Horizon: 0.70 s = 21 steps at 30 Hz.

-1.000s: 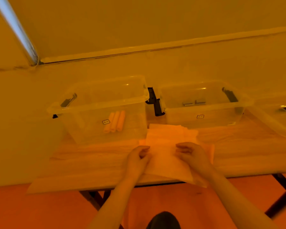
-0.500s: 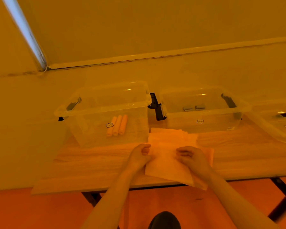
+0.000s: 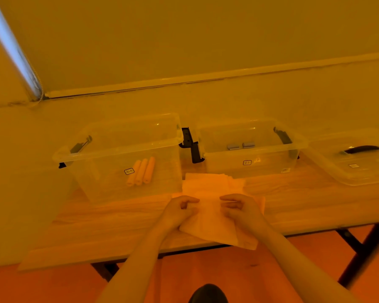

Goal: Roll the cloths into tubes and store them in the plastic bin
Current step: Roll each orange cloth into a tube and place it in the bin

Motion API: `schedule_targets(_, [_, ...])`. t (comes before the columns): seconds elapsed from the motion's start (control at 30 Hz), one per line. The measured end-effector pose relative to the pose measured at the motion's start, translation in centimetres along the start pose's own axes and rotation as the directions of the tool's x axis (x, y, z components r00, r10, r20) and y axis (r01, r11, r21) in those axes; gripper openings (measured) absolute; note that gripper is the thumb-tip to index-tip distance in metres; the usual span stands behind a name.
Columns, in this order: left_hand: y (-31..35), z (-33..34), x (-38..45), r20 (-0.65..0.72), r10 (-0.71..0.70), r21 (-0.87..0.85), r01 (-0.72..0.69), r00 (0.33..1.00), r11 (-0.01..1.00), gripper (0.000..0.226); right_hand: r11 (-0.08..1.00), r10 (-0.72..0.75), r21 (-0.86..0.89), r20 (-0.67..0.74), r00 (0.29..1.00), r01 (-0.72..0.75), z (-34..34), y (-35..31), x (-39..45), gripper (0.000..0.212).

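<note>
The left hand (image 3: 179,212) has its fingers curled and pinches the left edge of the top flat orange cloth (image 3: 208,217), while the right hand (image 3: 239,209), fingers likewise curled, pinches the same cloth from its right side, so the sheet lies directly between the two hands at the near edge of the pale wooden table (image 3: 304,204). This cloth sits askew on a stack of flat orange cloths (image 3: 212,182) and its near corner hangs just past the table edge. No tube is formed yet. The clear plastic bin (image 3: 118,149) that holds three rolled orange cloth tubes (image 3: 141,171) stands beyond and to the left, nearer the left hand; those tubes lie with their long axes running away from the person. A roll started between the hands would probably lie crosswise, so it likely needs turning before it joins them.
</note>
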<state>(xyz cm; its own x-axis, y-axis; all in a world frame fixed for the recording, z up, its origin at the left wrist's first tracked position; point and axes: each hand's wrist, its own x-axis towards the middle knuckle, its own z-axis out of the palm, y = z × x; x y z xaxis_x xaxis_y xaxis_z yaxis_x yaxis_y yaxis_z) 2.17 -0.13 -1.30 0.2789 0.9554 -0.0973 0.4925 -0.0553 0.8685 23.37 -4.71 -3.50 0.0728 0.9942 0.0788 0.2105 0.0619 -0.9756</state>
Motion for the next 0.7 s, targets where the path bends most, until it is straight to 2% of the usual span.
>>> schedule_targets(0.2, [0.6, 0.4, -0.5, 0.053, -0.068, -0.141, 0.075, 0.996, 0.987, 0.032, 0.999, 0.023, -0.045, -0.022, 1.000, -0.024, -2.1, 0.2, -0.5, 0.030])
schedule_targets(0.3, [0.7, 0.4, -0.7, 0.088, -0.106, -0.173, 0.120, 0.990, 0.978, 0.040, 0.998, 0.061, -0.014, -0.013, 0.998, -0.061, -2.6, 0.5, -0.4, 0.034])
schedule_targets(0.4, [0.6, 0.2, -0.6, 0.065, -0.124, -0.233, 0.136, 0.990, 0.963, 0.048, 0.997, 0.073, 0.017, -0.008, 0.997, -0.073, -2.7, 0.5, -0.4, 0.035])
schedule_targets(0.53, [-0.2, 0.1, -0.7, 0.022, -0.127, -0.269, 0.128, 0.992, 0.955, 0.048, 0.992, 0.124, -0.003, 0.020, 0.992, -0.124, -2.7, 0.4, 0.1, 0.038])
schedule_targets(0.7, [-0.1, 0.3, -1.4, 0.028, -0.121, -0.337, 0.123, 0.992, 0.933, 0.047, 0.975, 0.203, 0.073, 0.099, 0.974, -0.210, -1.9, -1.2, 0.7, 0.041])
